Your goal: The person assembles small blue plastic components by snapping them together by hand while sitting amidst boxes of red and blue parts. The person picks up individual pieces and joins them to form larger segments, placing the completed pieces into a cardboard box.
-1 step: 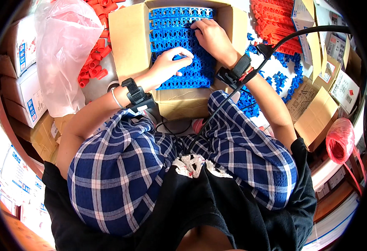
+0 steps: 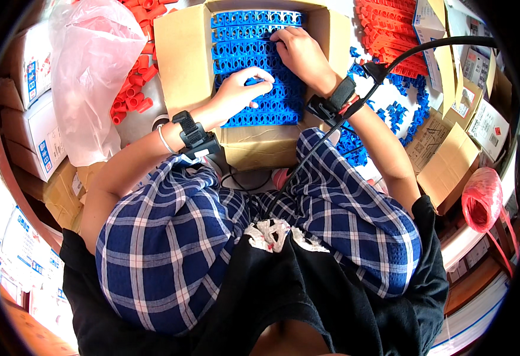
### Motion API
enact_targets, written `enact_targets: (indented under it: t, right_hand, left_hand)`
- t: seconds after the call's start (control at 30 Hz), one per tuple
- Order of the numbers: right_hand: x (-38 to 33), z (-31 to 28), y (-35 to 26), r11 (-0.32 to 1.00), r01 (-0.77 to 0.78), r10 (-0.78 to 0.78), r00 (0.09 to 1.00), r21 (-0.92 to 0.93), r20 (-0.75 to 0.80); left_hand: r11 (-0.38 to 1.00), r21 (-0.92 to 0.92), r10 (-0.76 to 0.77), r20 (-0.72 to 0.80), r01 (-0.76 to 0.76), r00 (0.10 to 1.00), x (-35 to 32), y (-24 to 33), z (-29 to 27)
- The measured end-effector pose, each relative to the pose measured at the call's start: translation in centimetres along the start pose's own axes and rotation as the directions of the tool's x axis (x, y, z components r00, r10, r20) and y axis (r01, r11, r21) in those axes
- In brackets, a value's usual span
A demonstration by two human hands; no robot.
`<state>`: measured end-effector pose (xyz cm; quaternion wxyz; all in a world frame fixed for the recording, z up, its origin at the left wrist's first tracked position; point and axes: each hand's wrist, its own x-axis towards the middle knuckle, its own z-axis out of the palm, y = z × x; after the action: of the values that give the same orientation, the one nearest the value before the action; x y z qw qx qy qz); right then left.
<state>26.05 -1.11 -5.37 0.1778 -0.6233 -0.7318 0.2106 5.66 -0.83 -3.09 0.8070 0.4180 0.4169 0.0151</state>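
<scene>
Rows of joined blue plastic pipe clips (image 2: 257, 44) fill a cardboard box (image 2: 183, 56) in front of my legs. Over the middle rows is my left hand (image 2: 239, 95), its thumb and fingers bent but apart, with nothing visible between them. Farther up and to the right, my right hand (image 2: 301, 56) has its fingers bent together against an upper row of the clips. Its fingertips are partly hidden, so the exact hold on the row is hard to see. Each wrist wears a black strapped device.
Red plastic pipe fittings (image 2: 132, 95) lie left of the box beside a translucent plastic bag (image 2: 91, 89). Red clip rows (image 2: 384, 35) and loose blue clips (image 2: 396, 113) lie right. A black cable (image 2: 426, 44) crosses my right forearm. Cartons (image 2: 450, 169) and pink twine (image 2: 482, 199) stand farther right.
</scene>
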Motion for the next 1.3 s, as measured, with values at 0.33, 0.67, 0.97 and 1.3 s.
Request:
enact_targets:
  t: [0.33, 0.67, 0.97, 1.3]
  right_hand:
    - [-3.5, -2.3, -4.1, 0.969, 0.172, -0.149, 0.979, 0.180, -0.136]
    - [-4.7, -2.4, -4.8, 0.957, 0.104, -0.092, 0.994, 0.269, -0.059]
    - [-4.2, -2.9, -4.1, 0.931, 0.086, -0.103, 0.994, 0.355, 0.029]
    - [-2.3, -5.1, -1.1, 0.964, 0.071, -0.115, 0.980, -0.257, -0.160]
  left_hand:
    - [0.888, -0.437, -0.110, 0.104, 0.145, 0.988, -0.2, 1.0, -0.7]
    - [0.824, -0.545, -0.137, 0.080, 0.158, 0.987, -0.1, 1.3, -0.9]
    - [0.842, -0.498, -0.161, 0.139, 0.209, 0.977, 0.4, 1.0, -1.1]
    - [0.919, -0.365, -0.084, 0.184, 0.148, 0.979, 0.1, 1.7, -1.0]
